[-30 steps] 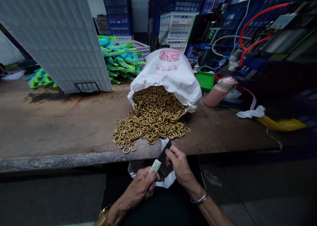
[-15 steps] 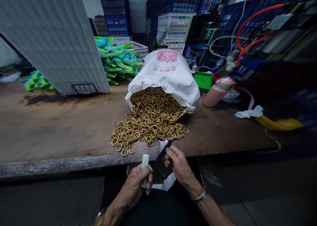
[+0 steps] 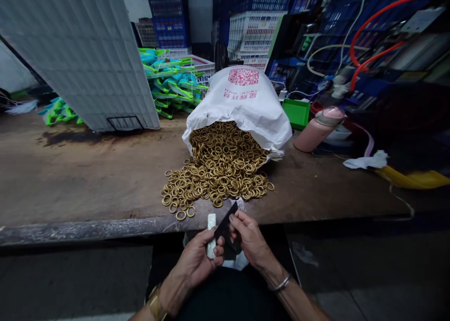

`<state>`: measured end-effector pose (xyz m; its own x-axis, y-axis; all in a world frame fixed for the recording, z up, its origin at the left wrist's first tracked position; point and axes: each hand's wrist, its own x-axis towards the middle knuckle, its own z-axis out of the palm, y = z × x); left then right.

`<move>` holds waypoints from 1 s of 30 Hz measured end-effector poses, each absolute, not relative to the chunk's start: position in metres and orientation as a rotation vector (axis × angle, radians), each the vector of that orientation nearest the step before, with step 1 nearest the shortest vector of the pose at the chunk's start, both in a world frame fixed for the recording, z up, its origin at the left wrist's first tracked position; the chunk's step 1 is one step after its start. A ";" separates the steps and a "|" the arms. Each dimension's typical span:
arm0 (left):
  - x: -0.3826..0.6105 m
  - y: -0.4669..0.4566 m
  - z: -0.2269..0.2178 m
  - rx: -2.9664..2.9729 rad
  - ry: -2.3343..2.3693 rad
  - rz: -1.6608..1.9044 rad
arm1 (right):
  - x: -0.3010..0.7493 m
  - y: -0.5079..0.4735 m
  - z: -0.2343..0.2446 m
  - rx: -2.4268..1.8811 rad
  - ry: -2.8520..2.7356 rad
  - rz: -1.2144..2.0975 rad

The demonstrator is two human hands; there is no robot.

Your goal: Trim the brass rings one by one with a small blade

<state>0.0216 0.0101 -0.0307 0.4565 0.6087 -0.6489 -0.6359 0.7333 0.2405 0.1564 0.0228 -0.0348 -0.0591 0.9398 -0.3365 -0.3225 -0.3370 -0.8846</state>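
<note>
In the head view, my left hand (image 3: 197,257) is closed round a pale, narrow bar (image 3: 211,222) that stands nearly upright. My right hand (image 3: 252,239) pinches a flat dark strip (image 3: 226,220), slanted down to the left. The strip's lower end reaches my left thumb and lies beside the bar; whether it touches the bar I cannot tell. Both hands are just in front of the table edge. Behind them, a heap of brass-coloured rings (image 3: 218,182) spills from the mouth of a white sack (image 3: 242,103) with red print.
A grey ribbed panel (image 3: 91,54) leans over the wooden table (image 3: 87,175) at left. Blue and green plastic pieces (image 3: 176,89) are piled behind. On the right stand a pink bottle (image 3: 318,131), a green tray (image 3: 296,113) and red hoses (image 3: 358,26).
The dark strip has moved left with my right hand, up to the bar in my left hand. The view has shifted slightly. The rings and sack look the same.
</note>
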 end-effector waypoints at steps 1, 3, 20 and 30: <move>0.021 0.010 -0.031 -0.055 0.768 0.765 | 0.156 0.023 -0.035 -1.211 -0.781 1.585; 0.020 0.011 -0.031 -0.078 0.748 0.759 | 0.155 0.023 -0.036 -1.249 -0.806 1.555; 0.015 0.015 -0.026 -0.237 0.685 0.682 | 0.150 0.024 -0.039 -1.329 -0.784 1.573; 0.017 0.015 -0.026 -0.120 0.690 0.715 | 0.149 0.026 -0.036 -1.301 -0.773 1.605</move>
